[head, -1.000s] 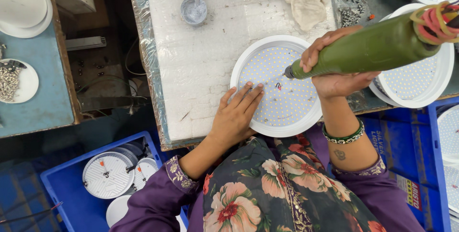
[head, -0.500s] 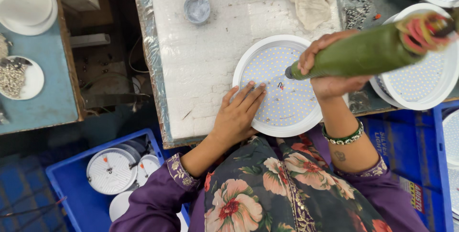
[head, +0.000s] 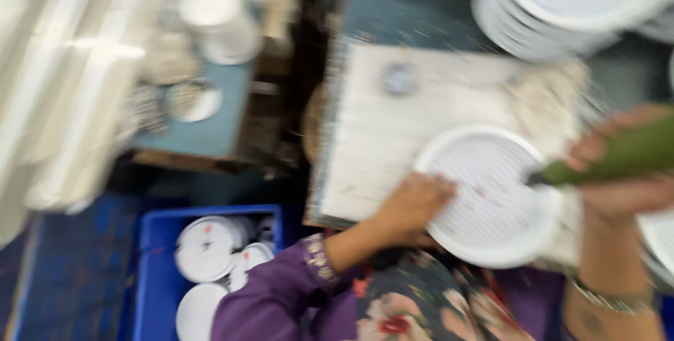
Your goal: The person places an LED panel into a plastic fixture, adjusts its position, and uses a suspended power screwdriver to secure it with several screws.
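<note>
White and round, the lamp disc (head: 491, 193) lies on the pale board on the table (head: 393, 137), near the right edge. The left hand (head: 414, 204) rests flat, fingers spread, on the disc's left rim. The right hand (head: 621, 186) has its grip wrapped around a green screwdriver (head: 618, 155), tip on the disc; a blue crate (head: 158, 271) of discs sits near left.

The picture is blurred by motion, so fine finger detail is lost. The left hand (head: 414, 204) lies palm down with its fingers spread forward and pressed flat, the wrist straight and the forearm running back toward the body in a purple sleeve with a patterned cuff. The right hand (head: 621, 172) is raised a little higher, fingers curled round in a closed grip, knuckles up. Its forearm is bare, held nearly upright in view, with a bracelet at the wrist. The hands are well apart.
</note>
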